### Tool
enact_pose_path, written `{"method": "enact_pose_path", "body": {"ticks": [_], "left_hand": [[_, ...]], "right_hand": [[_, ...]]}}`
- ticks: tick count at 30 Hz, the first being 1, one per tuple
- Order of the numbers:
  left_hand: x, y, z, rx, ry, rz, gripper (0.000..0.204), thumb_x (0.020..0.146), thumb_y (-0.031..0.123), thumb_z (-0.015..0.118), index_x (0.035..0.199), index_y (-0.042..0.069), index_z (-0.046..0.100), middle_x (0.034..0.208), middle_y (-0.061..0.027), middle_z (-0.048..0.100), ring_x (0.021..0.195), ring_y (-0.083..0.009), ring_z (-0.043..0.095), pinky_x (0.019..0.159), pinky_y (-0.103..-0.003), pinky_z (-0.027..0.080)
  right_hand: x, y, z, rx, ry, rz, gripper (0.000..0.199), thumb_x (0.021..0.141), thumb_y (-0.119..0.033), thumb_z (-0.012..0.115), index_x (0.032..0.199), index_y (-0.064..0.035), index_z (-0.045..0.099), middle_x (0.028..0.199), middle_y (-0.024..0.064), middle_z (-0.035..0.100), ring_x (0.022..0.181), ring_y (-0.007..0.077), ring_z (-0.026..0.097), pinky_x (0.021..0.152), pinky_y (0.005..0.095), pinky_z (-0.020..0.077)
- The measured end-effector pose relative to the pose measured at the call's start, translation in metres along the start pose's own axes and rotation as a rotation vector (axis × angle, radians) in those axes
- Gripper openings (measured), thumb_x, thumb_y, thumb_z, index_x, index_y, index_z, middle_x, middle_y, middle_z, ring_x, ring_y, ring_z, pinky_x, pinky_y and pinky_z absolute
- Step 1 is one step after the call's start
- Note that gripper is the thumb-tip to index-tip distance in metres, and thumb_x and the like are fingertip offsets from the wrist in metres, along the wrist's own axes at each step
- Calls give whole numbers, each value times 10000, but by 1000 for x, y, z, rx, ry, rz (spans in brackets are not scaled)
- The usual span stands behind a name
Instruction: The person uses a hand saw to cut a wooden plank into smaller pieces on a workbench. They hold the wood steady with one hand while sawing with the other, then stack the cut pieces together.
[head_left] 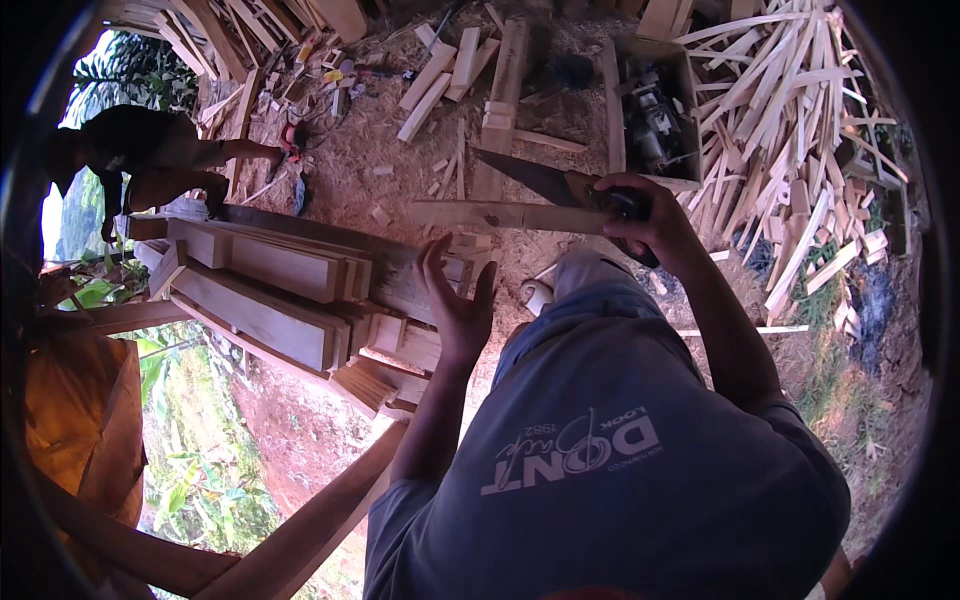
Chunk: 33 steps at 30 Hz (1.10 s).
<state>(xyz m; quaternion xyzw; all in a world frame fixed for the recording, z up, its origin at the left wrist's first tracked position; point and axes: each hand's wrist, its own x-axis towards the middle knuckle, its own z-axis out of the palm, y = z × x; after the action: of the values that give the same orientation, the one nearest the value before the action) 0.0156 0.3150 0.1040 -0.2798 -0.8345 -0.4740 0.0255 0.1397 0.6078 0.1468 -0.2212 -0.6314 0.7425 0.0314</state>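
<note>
My right hand (648,222) is closed round the black handle of a handsaw (535,178), whose dark blade points left and away from me. Just below the blade lies a narrow wooden strip (510,215), its right end against my right hand; I cannot tell whether the fingers grip it too. My left hand (458,305) has its fingers spread and holds nothing. It hovers beside the right end of a bench (400,268), below the strip's left end. Stacked wooden boards (262,305) lie along this bench.
Another person (150,150) bends at the bench's far left end. A wooden box (690,110) with a dark machine stands at the back right, beside a big heap of thin offcuts (790,110). Wood pieces (440,85) and shavings litter the floor. Beams (310,510) cross the lower left.
</note>
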Motion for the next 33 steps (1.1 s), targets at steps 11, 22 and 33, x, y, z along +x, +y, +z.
{"method": "enact_pose_path", "body": {"ticks": [11, 22, 33], "left_hand": [[45, 26, -50, 401, -220, 378, 430, 842, 233, 823, 1237, 112, 706, 1173, -89, 697, 1113, -333, 634, 971, -472, 485], [-5, -32, -52, 251, -22, 46, 353, 803, 97, 850, 1138, 82, 741, 1115, -115, 687, 1017, -337, 661, 884, -459, 524], [-113, -154, -8, 460, 271, -522, 446, 914, 291, 760, 1343, 198, 680, 1246, -151, 575, 1255, -373, 473, 1094, -542, 325]], "right_hand": [[4, -16, -17, 25, -156, -34, 404, 839, 1, 760, 1234, -35, 681, 813, 13, 643, 481, 32, 468, 457, 209, 361], [37, 21, 2, 152, -27, -23, 454, 1103, -386, 476, 1311, -4, 605, 968, 177, 761, 447, 66, 486, 445, 215, 386], [33, 50, 29, -176, 76, -60, 356, 1030, -207, 659, 1343, -40, 626, 811, 75, 698, 471, 46, 452, 450, 212, 341]]}}
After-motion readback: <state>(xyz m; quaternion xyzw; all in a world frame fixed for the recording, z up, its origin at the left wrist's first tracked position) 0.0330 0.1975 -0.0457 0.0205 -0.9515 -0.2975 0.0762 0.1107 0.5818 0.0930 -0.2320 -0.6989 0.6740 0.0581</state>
